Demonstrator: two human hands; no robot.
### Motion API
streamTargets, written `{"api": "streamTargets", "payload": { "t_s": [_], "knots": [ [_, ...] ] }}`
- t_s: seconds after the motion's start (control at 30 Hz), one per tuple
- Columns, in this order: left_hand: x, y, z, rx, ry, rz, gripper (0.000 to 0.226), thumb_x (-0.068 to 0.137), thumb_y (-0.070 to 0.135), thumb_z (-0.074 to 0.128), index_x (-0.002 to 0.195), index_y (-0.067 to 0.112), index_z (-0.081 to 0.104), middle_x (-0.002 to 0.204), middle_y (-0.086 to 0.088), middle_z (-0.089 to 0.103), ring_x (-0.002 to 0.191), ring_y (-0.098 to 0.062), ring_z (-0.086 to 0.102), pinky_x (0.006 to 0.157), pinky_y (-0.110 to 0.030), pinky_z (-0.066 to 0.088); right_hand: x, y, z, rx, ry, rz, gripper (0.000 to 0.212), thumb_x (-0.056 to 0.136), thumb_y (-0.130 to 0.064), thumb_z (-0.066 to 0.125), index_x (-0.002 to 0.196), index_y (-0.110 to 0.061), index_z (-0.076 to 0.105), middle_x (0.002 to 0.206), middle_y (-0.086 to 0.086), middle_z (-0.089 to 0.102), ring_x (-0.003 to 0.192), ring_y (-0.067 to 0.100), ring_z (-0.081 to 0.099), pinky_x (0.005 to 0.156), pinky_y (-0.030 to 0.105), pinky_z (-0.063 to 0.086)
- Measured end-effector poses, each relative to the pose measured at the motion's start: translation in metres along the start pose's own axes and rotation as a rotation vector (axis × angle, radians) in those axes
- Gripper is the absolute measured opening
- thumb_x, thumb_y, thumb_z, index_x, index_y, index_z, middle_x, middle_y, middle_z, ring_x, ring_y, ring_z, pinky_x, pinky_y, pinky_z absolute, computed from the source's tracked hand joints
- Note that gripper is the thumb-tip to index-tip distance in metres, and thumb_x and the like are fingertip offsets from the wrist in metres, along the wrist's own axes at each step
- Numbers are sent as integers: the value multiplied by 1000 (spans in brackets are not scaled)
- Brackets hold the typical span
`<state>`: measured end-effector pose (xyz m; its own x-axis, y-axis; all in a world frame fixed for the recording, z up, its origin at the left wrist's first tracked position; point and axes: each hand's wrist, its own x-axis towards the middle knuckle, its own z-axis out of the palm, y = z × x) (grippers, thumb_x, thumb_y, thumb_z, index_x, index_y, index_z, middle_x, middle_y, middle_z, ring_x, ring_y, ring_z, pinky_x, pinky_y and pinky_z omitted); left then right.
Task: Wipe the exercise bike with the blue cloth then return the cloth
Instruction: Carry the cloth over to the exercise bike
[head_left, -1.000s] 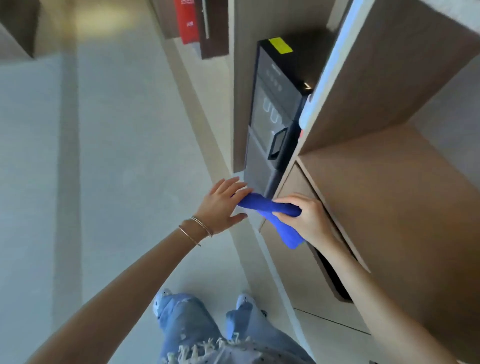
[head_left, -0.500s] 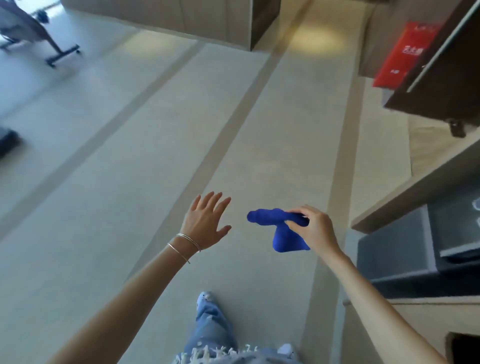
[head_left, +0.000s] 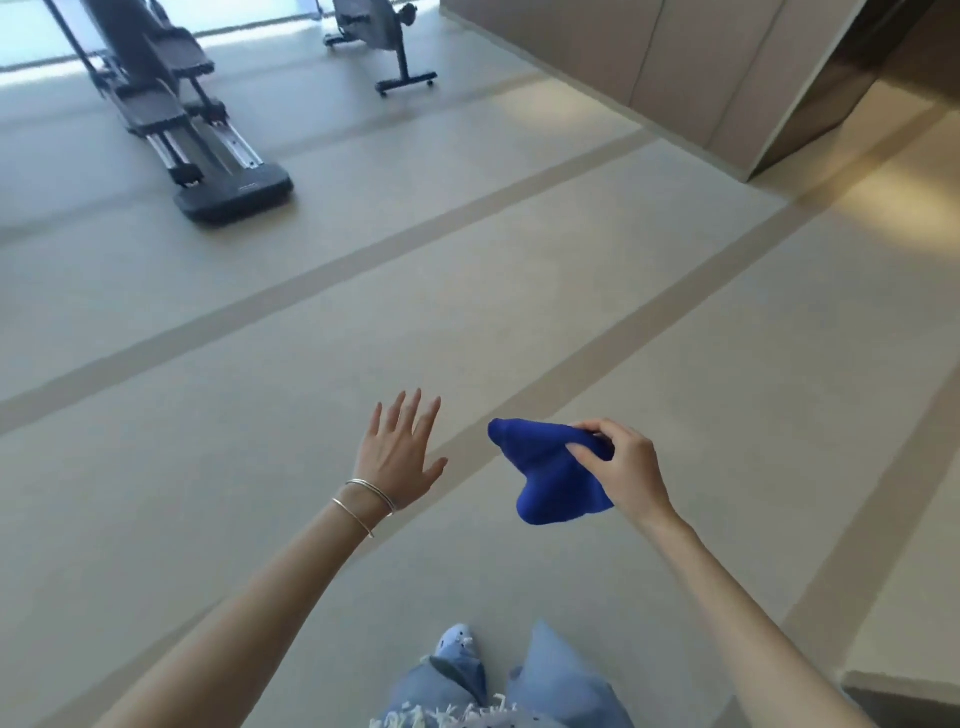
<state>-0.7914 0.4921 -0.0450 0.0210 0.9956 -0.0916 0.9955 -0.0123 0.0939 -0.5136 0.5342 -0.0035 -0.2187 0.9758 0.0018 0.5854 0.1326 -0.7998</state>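
My right hand (head_left: 626, 470) pinches a bunched blue cloth (head_left: 545, 475), which hangs in the air in front of me at waist height. My left hand (head_left: 397, 452) is held out beside it, fingers spread and straight, holding nothing, a short gap from the cloth. An exercise bike (head_left: 376, 36) stands far off at the top middle, only its lower frame and foot bar in view.
A dark elliptical-type machine (head_left: 182, 124) stands at the top left on the beige floor. Tan cabinet panels (head_left: 675, 62) run along the top right, with a dark recess beside them. My jeans and a shoe (head_left: 457, 642) show at the bottom.
The view has swung away from the wooden shelves to the open gym floor. My right hand keeps its hold on the cloth; my left hand has let go and spread open.
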Motion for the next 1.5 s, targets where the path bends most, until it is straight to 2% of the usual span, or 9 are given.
{"api": "streamTargets", "payload": {
  "t_s": [0.3,0.47,0.73,0.93,1.1,1.33,1.5],
  "knots": [
    [56,-48,3,-11,-71,-197,79,89,52,42,150,20,2,159,-10,5,146,-31,5,119,-48,7,117,-10,46,30,-181,-62,22,79,-11,67,92,-29,66,87,-21,65,85,-2,60,74,12,43],
    [144,-60,-17,-18,-46,-236,79,90,51,42,150,20,1,159,-9,5,146,-30,4,118,-47,8,218,-17,46,21,-216,-121,20,79,-13,68,96,-22,68,92,-12,66,89,10,61,80,21,46],
    [297,-79,-62,6,20,-260,76,92,51,40,150,19,2,158,-9,15,145,-29,12,117,-44,15,381,-38,28,6,-235,-199,19,76,-11,69,93,-20,69,92,-6,69,88,11,62,81,25,48],
    [355,-101,-63,7,14,-274,75,91,51,39,149,19,4,157,-10,16,145,-29,13,117,-44,15,458,-47,37,-27,-281,-223,18,77,-11,69,93,-19,70,92,-5,69,89,13,62,82,28,50],
    [403,-158,-62,17,-20,-296,75,91,52,38,149,19,3,158,-9,14,145,-29,13,117,-44,15,523,-57,72,-58,-312,-218,15,77,-13,69,91,-19,69,89,-7,69,86,11,62,80,28,51],
    [486,-273,-90,38,15,-253,76,91,51,39,149,18,4,157,-10,14,145,-30,11,118,-44,14,620,-113,145,-56,-250,-237,16,76,-11,70,89,-21,69,86,-9,66,84,11,61,78,25,48],
    [538,-341,-117,46,8,-178,76,91,50,40,149,18,3,158,-11,13,145,-30,11,119,-44,14,675,-155,192,-40,-217,-234,16,76,-13,70,89,-23,68,85,-14,64,82,1,59,73,15,44]
  ]
}}
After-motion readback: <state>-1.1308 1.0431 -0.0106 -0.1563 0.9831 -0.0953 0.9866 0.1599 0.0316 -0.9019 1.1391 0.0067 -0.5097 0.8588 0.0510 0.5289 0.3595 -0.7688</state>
